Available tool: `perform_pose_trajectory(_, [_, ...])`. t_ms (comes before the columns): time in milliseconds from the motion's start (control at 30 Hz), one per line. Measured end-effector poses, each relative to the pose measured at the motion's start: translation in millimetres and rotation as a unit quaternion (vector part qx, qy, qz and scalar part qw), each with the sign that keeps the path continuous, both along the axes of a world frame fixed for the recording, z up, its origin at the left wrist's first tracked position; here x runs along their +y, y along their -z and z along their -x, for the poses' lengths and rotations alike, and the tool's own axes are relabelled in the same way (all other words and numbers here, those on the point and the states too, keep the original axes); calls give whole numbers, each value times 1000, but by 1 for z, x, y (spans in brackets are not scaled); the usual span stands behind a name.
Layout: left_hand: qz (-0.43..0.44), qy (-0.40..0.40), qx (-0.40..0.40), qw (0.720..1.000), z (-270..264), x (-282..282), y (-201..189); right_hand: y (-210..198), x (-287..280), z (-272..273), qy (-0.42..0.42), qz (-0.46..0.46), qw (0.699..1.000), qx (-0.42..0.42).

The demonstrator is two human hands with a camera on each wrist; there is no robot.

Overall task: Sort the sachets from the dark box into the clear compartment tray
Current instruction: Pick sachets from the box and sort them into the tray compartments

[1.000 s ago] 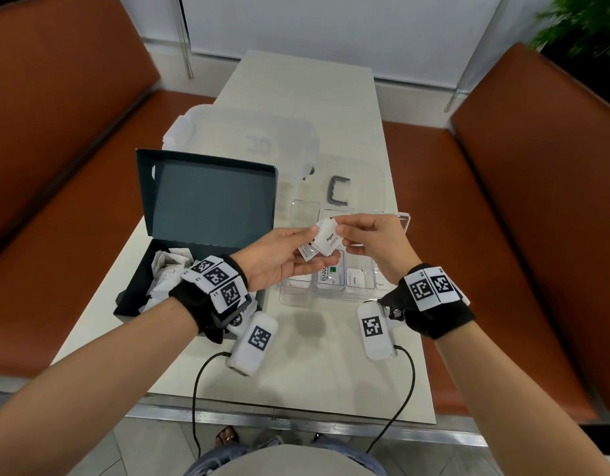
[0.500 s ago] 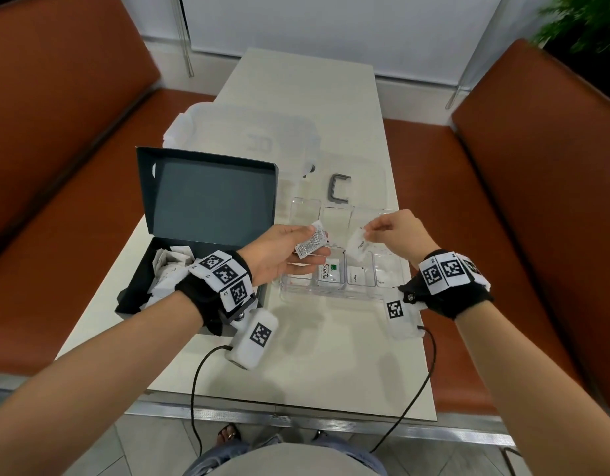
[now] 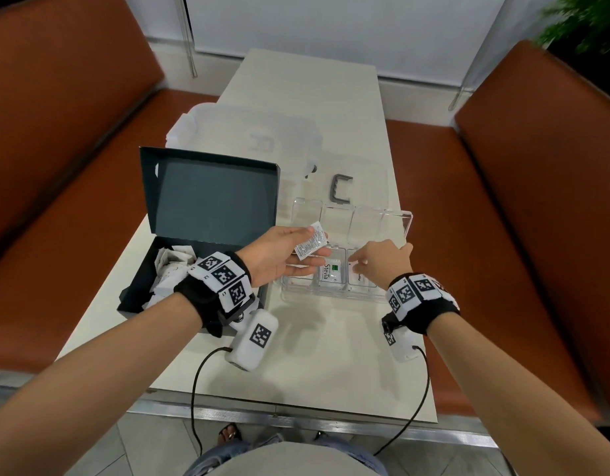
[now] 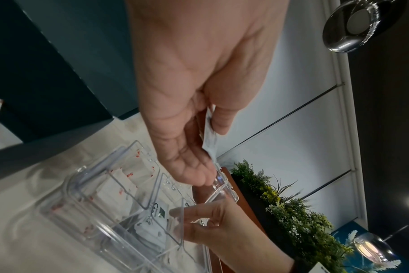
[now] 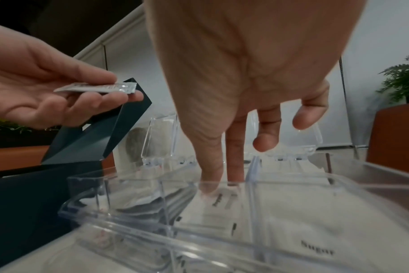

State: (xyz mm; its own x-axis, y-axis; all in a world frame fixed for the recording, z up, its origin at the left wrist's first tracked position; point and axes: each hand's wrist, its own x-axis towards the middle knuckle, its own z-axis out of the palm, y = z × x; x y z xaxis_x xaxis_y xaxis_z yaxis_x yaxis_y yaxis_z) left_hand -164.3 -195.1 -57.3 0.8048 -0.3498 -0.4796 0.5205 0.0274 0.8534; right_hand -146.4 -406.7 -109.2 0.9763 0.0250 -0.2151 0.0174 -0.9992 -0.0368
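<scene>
R hand (image 3: 382,264) dropped into tray (image 3: 408,223); its sachet hidden.

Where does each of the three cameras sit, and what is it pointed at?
Head: looks down at white table, both forearms, clear plastic compartment tray.
Left wrist: looks along left hand pinching small white sachet.
Right wrist: looks along right hand, fingertips inside tray.
All three show tray, sachet and both hands.
</scene>
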Motion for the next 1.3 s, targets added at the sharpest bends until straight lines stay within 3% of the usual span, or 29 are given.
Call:
perform_pose_trajectory(300, [7,0,4,1000,-3,3,3,11,-2,4,-33,52,998,6])
perform_pose_trajectory(433, [15,-8,0,1000,-4,2,3,3,-4,7,-24,22,999,-12])
perform_pose_trajectory(500, [15,-6,-4,1000,-5,2,3,-8,-5,8,-13,-34,997,-62])
perform_pose_trajectory(567, [9,10,-10,1000,-6,0,3,-24,-2,9,1,-173,980,-99])
perform_pose_trajectory(633, [-5,34,-35,999,-7,-4,3,-42,7,10,-3,-346,933,-99])
perform_pose_trajectory(733, [-21,51,-93,994,-7,-12,3,-59,22,11,-23,-452,888,-77])
perform_pose_trajectory(900, [-102,39,-143,984,-10,-17,11,-62,18,0,-3,-413,905,-99])
perform_pose_trajectory(1100, [-185,65,-150,969,-9,-4,24,-51,17,-8,-13,-283,955,-86])
perform_pose_trajectory(1233, [-161,28,-138,977,-9,-5,24,-52,15,-5,-11,-341,937,-80])
perform_pose_trajectory(1300, [-155,47,-159,974,-10,-6,23,-55,17,-3,-31,-381,922,-70])
